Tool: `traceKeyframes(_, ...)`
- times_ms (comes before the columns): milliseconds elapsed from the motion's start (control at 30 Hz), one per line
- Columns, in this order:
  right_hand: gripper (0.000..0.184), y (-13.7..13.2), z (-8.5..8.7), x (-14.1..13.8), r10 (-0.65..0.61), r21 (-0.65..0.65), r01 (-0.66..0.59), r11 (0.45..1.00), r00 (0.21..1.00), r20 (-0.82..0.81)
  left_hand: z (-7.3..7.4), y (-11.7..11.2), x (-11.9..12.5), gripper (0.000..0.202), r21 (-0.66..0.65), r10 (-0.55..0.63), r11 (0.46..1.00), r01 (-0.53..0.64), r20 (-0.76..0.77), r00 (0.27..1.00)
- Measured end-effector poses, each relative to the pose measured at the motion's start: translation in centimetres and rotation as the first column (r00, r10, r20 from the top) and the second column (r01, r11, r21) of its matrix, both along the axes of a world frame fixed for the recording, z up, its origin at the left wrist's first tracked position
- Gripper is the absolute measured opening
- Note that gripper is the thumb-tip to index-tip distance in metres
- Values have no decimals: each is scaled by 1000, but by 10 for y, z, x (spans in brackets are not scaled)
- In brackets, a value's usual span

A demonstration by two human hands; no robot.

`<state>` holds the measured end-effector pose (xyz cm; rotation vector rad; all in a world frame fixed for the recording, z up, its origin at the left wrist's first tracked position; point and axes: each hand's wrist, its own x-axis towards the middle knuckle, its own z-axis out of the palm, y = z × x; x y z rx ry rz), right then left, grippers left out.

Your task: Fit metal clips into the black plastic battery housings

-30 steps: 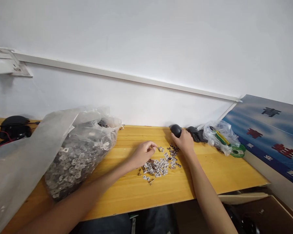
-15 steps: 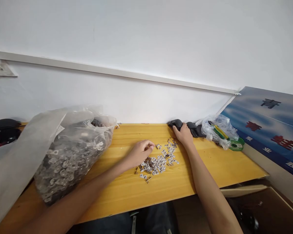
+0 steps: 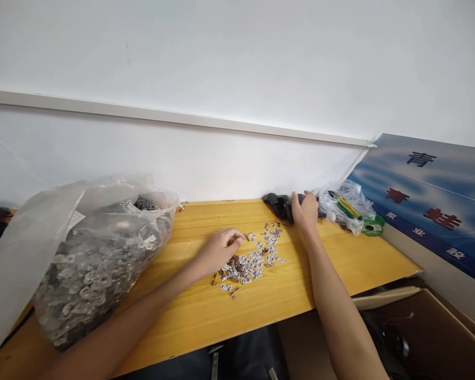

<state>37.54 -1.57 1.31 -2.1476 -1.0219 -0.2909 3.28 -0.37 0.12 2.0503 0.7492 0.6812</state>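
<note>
My left hand [image 3: 220, 250] hovers at the left edge of a loose pile of small silver metal pieces [image 3: 249, 265], its fingers curled. Anything between them is hidden. My right hand [image 3: 305, 212] is at the back of the yellow wooden table [image 3: 301, 295], closed around a black handled tool [image 3: 279, 206] whose shape is partly hidden. To the left, a large clear plastic bag [image 3: 98, 269] lies packed with similar metal rings, close to my left forearm.
Near the back right lie a plastic bag holding yellow-green handled pliers [image 3: 346, 203] and a green spool [image 3: 372, 226]. A blue printed board [image 3: 427, 195] leans at the right end. A cardboard box [image 3: 419, 338] sits below the table's right edge.
My right hand has moved toward the back edge, and the black tool has turned with it. My left hand stays by the pile. The whole view has shifted slightly as my head moved.
</note>
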Motion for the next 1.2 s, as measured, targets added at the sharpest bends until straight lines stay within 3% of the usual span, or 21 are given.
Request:
traceKeyframes(67,64,-6,-3,14,-77,-1,77,997,997,-7,-1,0,0,27,17,-5,1000,5,-10,1000)
traceKeyframes(167,59,-13,-13,29,-179,-130,174,976,983,-34,-2,1,-1,27,32,-4,999,4,-8,1000)
traceKeyframes(333,61,-15,-24,33,-209,-225,193,955,976,-52,-3,1,-2,27,32,-6,999,6,10,1000)
traceKeyframes(500,57,-14,-25,28,-198,-211,187,960,980,-33,-1,-1,-2,30,48,-18,999,19,-21,1000)
traceKeyframes(700,62,-12,-14,29,-206,-87,203,975,978,-31,0,-2,-3,31,55,-4,998,6,-28,1000)
traceKeyframes(833,75,-5,-8,10,-21,46,21,999,1000,-9,0,-2,-3,29,65,-17,998,18,-16,1000)
traceKeyframes(933,75,1,-8,-19,122,16,-123,992,991,49,0,-2,-2,28,78,-16,997,17,-15,1000)
traceKeyframes(1067,71,7,-8,-53,130,-140,-115,983,987,99,1,-2,-1,27,79,-17,997,19,-27,999)
traceKeyframes(1200,69,6,-8,-67,83,-221,-54,974,989,124,3,-2,-1,25,94,-25,995,27,-22,999)
